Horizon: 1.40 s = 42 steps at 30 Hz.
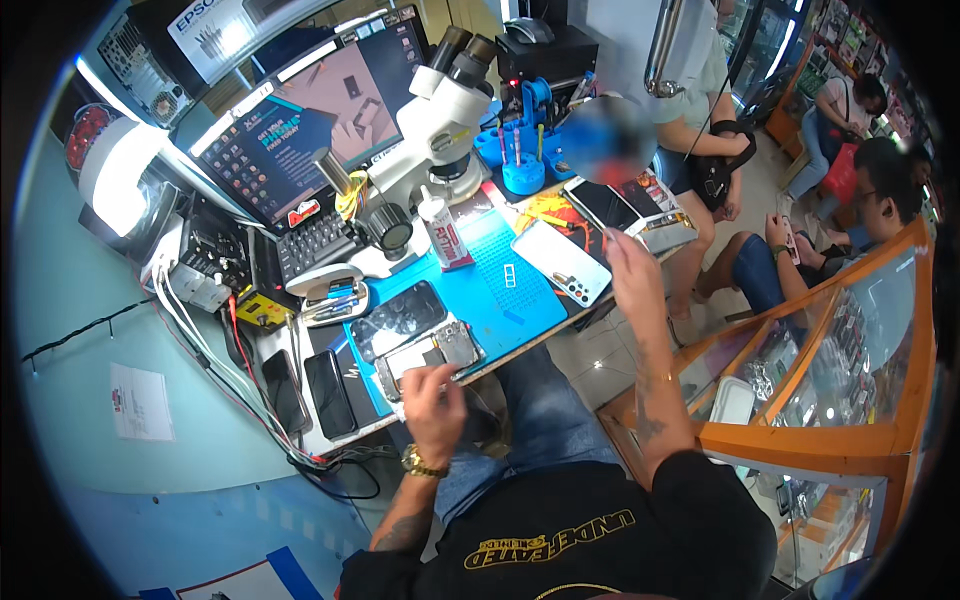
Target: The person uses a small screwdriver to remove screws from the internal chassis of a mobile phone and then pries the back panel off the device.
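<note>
Now the opened phone (pixel 432 357) lies just beyond the curled left hand (pixel 435 408); right hand (pixel 634 275) raised, both grips unclear; white tube (pixel 445 236) lettered.

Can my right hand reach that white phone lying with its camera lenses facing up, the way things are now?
Probably yes: your right hand is just beside the white phone in this view, with nothing visible between them. I can't tell whether your fingers already hold something small.

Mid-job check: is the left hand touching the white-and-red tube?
Apart. The head view shows it: the left hand is down by the mat's near edge, with bare blue mat visible between it and the tube.
</note>
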### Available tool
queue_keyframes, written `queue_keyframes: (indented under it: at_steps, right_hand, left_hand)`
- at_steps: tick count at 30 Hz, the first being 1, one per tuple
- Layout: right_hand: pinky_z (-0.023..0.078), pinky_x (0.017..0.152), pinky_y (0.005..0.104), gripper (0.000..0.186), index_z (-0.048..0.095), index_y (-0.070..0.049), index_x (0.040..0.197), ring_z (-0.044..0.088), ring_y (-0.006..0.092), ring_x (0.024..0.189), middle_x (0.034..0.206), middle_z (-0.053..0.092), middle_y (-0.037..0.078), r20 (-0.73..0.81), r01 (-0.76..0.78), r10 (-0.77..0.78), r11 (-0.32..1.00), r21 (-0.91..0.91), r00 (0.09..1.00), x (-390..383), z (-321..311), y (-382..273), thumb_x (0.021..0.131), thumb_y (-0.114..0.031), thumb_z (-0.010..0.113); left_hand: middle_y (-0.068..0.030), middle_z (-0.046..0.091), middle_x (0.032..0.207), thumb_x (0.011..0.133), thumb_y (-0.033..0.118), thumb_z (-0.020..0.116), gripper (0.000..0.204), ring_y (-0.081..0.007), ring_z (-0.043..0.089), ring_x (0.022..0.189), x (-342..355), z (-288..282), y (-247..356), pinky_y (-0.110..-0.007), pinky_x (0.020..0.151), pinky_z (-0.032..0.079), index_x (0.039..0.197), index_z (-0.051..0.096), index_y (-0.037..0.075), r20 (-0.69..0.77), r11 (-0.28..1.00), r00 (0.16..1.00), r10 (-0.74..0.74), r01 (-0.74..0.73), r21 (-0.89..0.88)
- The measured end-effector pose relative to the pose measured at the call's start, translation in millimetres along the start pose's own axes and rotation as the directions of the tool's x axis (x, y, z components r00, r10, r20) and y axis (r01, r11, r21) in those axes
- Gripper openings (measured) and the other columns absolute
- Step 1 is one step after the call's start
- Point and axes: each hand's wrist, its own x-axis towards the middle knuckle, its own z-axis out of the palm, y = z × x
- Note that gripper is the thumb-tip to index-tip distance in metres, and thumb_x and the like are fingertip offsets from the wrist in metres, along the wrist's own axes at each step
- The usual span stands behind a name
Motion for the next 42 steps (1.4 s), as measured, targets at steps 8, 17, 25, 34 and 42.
queue_keyframes:
  at_steps: [8,17,25,34,42]
  right_hand:
    - [0.052,0.094,0.0493,0.023,0.073,-0.006,0.113,0.064,0.0370,0.111,0.108,0.070,0.018,0.166,0.028,0.069,0.853,-0.521,0.984,49.1,47.5,7.3,0.094,-0.016,0.066]
    - [0.057,0.091,0.0476,0.018,0.077,-0.010,0.101,0.070,0.0355,0.106,0.107,0.075,0.014,0.582,0.398,0.064,0.669,-0.628,0.811,125.0,105.8,19.5,0.086,-0.021,0.075]
    - [0.055,0.072,0.0386,0.024,0.072,0.000,0.095,0.073,0.0304,0.079,0.088,0.075,0.018,0.550,0.276,-0.040,0.894,-0.353,0.834,141.0,91.4,43.5,0.079,-0.017,0.078]
    - [0.052,0.078,0.0366,0.025,0.074,0.001,0.107,0.069,0.0267,0.087,0.095,0.073,0.015,0.653,0.316,-0.292,0.945,0.085,0.699,51.2,40.3,-105.0,0.089,-0.015,0.076]
    - [0.051,0.074,0.0320,0.020,0.073,0.002,0.104,0.065,0.0193,0.081,0.093,0.069,0.011,0.749,0.385,-0.410,0.896,0.222,0.521,32.2,72.1,-148.7,0.089,-0.011,0.076]
  left_hand:
    - [0.0038,0.049,0.060,0.086,-0.012,0.061,0.014,-0.0009,0.032,0.052,-58.1,-55.6,-32.4,-0.026,0.048,0.022,0.085,0.069,-0.001,-0.313,0.936,0.882,-0.352,0.325,-0.137]
    - [-0.0104,0.060,0.075,0.082,-0.009,0.064,0.024,-0.0229,0.059,0.066,-70.2,-52.0,-20.8,-0.034,0.064,0.048,0.101,0.073,0.002,-0.125,0.984,0.976,-0.179,0.175,-0.041]
    - [-0.0050,0.058,0.071,0.079,-0.005,0.071,0.024,-0.0239,0.057,0.066,-65.1,-42.7,-10.0,-0.037,0.068,0.043,0.100,0.072,0.005,-0.110,0.993,0.988,-0.105,0.099,-0.062]
    - [-0.0143,0.060,0.134,0.085,0.035,0.081,0.054,-0.0345,0.054,0.128,-0.1,-44.4,-35.2,-0.051,0.110,0.039,0.128,0.066,0.007,0.202,0.963,0.973,0.110,-0.155,0.221]
    - [-0.0123,0.063,0.132,0.079,0.041,0.083,0.060,-0.0335,0.056,0.124,-1.6,-42.7,-52.7,-0.050,0.110,0.039,0.127,0.067,0.009,0.261,0.948,0.965,-0.001,-0.082,0.308]
